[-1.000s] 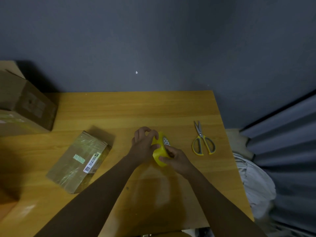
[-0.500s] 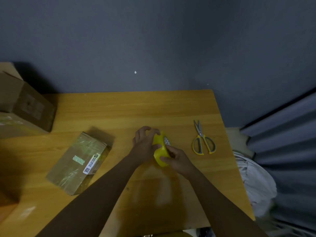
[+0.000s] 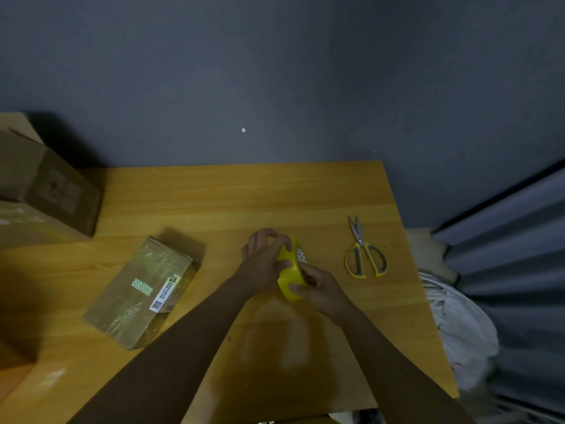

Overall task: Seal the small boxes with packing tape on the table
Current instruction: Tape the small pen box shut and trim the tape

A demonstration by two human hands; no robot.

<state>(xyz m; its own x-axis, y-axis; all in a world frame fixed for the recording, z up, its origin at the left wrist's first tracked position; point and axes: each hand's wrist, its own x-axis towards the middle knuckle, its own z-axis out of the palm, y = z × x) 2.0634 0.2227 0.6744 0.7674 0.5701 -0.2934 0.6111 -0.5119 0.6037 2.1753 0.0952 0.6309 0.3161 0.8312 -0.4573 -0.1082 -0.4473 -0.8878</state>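
A yellow roll of packing tape is held upright above the middle of the wooden table. My left hand grips its left side with the fingers curled over the top. My right hand grips its lower right side, thumb on the yellow outer face. A small flat cardboard box, covered in shiny clear tape and bearing a white label, lies on the table to the left of my hands, apart from them.
Yellow-handled scissors lie closed near the table's right edge. Larger cardboard boxes stand at the back left. A grey wall runs behind the table. A pale cloth and a grey curtain are to the right.
Both hands stay on the tape roll in nearly the same place; the fingers have shifted slightly on it. The box and scissors have not moved.
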